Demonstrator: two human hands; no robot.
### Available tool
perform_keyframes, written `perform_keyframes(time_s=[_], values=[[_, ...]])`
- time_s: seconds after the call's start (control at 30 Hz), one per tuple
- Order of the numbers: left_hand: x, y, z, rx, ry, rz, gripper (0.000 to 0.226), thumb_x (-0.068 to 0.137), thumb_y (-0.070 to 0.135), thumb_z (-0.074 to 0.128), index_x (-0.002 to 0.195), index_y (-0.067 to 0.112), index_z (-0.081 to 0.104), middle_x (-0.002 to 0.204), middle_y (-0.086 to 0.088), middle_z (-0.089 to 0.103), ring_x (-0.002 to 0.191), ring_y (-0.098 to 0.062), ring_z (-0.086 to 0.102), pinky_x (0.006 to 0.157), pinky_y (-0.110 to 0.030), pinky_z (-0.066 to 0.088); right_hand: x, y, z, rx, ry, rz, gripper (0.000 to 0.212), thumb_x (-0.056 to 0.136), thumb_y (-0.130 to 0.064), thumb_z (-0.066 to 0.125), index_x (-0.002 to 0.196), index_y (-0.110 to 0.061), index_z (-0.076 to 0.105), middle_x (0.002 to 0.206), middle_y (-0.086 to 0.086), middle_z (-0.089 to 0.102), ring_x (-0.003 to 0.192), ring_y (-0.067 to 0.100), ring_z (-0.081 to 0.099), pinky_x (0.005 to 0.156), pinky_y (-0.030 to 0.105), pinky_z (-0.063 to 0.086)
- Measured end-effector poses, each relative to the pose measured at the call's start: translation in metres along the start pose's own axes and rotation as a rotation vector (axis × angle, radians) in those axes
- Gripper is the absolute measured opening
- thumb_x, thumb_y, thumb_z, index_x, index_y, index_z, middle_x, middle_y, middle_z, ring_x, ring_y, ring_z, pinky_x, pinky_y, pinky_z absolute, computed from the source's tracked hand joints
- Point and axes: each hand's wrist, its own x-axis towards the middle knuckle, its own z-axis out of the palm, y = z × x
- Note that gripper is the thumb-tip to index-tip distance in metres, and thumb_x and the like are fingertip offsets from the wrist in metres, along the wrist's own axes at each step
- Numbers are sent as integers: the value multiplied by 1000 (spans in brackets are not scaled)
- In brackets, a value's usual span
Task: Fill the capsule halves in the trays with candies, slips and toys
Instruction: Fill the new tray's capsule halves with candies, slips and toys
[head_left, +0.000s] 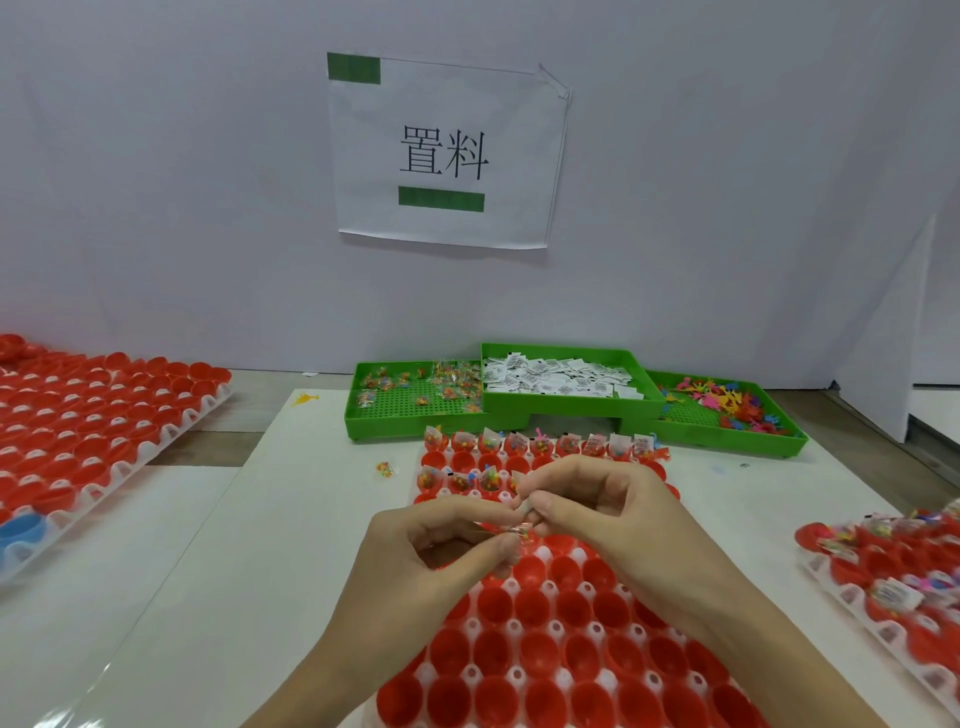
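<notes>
Head view: left hand (441, 540) and right hand (587, 499), fingertips meeting, together pinch a small clear candy packet (519, 526) with a white slip. Held above the centre tray (519, 675) of red capsule halves (535, 605); far row (540, 446) filled. Green bins: candies (415, 395), slips (561, 379), toys (727, 402) behind on the tabletop (291, 519).

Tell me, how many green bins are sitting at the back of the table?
3. The left green bin holds candy packets, the raised middle green bin holds white paper slips, and the right green bin holds colourful plastic toys. All sit side by side against the wall; none appears hidden.
</notes>
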Motion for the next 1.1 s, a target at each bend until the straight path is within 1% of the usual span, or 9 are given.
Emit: perform_keyframes(time_s=[0.2,0.33,0.53,0.63,0.77,0.87,0.9,1.0,1.1], values=[[-1,4,1,2,13,-3,17,81,17,82,96,26,82,87,-3,80,83,-20,78,81,-23,60,-2,-1,1,-60,58,-14,14,86,-27,80,99,-22,79,92,6,79,82,22,77,77,22,59],[-1,4,1,3,41,-3,18,84,13,82,97,25,82,85,-4,80,82,-20,78,80,-22,60,-1,0,1,-106,113,-53,8,83,-23,82,91,-20,80,77,7,77,66,19,74,64,22,57],[2,7,-1,-95,28,-116,22,80,21,84,101,26,82,84,-9,79,84,-21,78,80,-17,57,-2,2,1,-170,141,-56,21,82,-42,79,80,-21,76,66,3,70,56,11,63,57,20,49],[1,8,0,-150,-13,-153,24,77,24,85,100,22,82,84,-13,79,85,-24,78,80,-18,57,-2,3,5,-221,161,-94,24,85,-42,77,77,-20,74,70,0,70,62,8,64,60,19,50],[-1,6,5,-160,-8,-141,23,75,24,87,98,19,83,84,-14,79,83,-27,78,78,-21,58,-5,3,14,-310,209,-125,31,85,-51,73,69,-24,70,70,-3,71,76,13,72,70,33,59],[-3,5,7,-128,50,-155,23,73,28,87,96,23,83,83,-9,80,80,-23,78,76,-19,58,-6,2,18,-361,205,-141,36,91,-50,67,60,-31,63,56,-11,60,55,1,56,59,20,47],[-2,4,8,-134,73,-167,25,72,30,87,96,23,83,83,-9,79,78,-22,77,75,-19,58,-7,1,18,-365,184,-133,39,94,-50,63,61,-30,63,56,-9,61,52,3,54,57,19,45],[0,3,6,-164,112,-211,30,71,31,89,98,21,83,87,-10,79,79,-23,76,74,-22,58,-10,-6,16,-356,88,-107,32,98,-46,61,77,-26,73,69,-3,71,60,13,65,61,33,55],[5,-1,0,-206,96,-268,50,63,33,97,109,26,80,90,-2,77,88,-19,75,80,-27,58,-13,-13,12,-402,8,-108,17,96,-42,65,90,-32,77,80,-9,74,74,12,71,66,23,56]])
